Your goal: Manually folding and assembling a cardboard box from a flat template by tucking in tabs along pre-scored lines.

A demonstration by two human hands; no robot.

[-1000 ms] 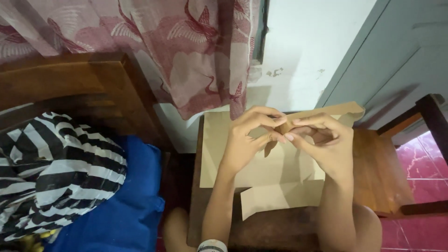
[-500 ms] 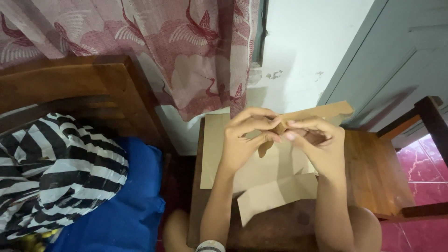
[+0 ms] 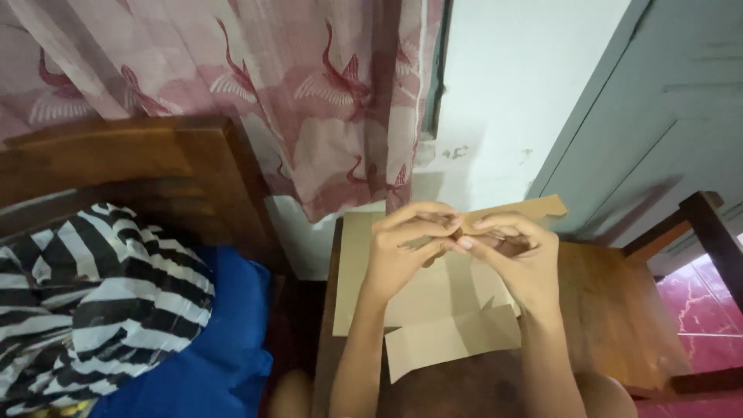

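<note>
Both hands met over a sheet of tan cardboard (image 3: 433,310) that lay on a small wooden worktop (image 3: 611,310). The left hand (image 3: 402,248) had its fingers curled and pinched on the upper edge of a raised flap; the right hand (image 3: 515,255) did the same from the other side, fingertips touching the left's. Neither hand was open, and each seemed to grip the same fold of cardboard, though the exact hold was hidden behind the knuckles.

The cardboard sat flat in the main, with one cut tab (image 3: 457,340) jutting toward the person and a longer strip (image 3: 534,209) rising behind the hands near the wall (image 3: 511,101).

To my mind the step was creasing a flap. It would go best with the pinch kept right on the fold line, both thumbs pressing evenly, and the rest of the sheet held flat against the worktop so the crease ran straight.

A pink patterned curtain (image 3: 309,93) hung above, and a striped cloth (image 3: 85,286) lay on blue bedding (image 3: 224,325) to the left.
</note>
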